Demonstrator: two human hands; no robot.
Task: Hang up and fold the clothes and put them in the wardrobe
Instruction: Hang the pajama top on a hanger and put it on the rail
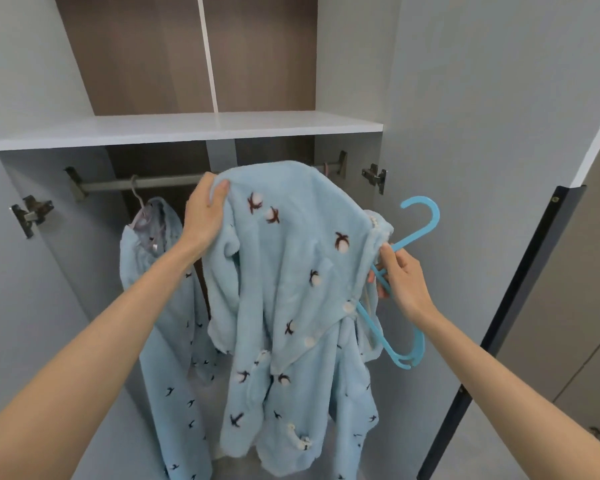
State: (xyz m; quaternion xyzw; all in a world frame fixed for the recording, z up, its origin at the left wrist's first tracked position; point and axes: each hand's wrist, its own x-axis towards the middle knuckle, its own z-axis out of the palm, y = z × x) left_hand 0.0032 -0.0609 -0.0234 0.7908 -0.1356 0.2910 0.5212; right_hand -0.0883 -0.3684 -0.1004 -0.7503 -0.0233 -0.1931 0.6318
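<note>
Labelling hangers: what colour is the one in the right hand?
Light blue hanger, held by the right hand; clearest in the head view.

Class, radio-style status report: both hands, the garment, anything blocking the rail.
Left hand grips fleece top at shoulder. Right hand holds blue hanger beside it, not yet on rail. Matching garment hangs at rail's left.

place: home, clothes-storage corner | wardrobe [350, 64] is standing open, brown back panel [136, 53] showing | white shelf [187, 129] is running above a metal hanging rail [160, 183] | fleece pyjama piece [174, 393] is hanging there on a pale hanger [142, 216] | door hinge [374, 176] is showing
</note>
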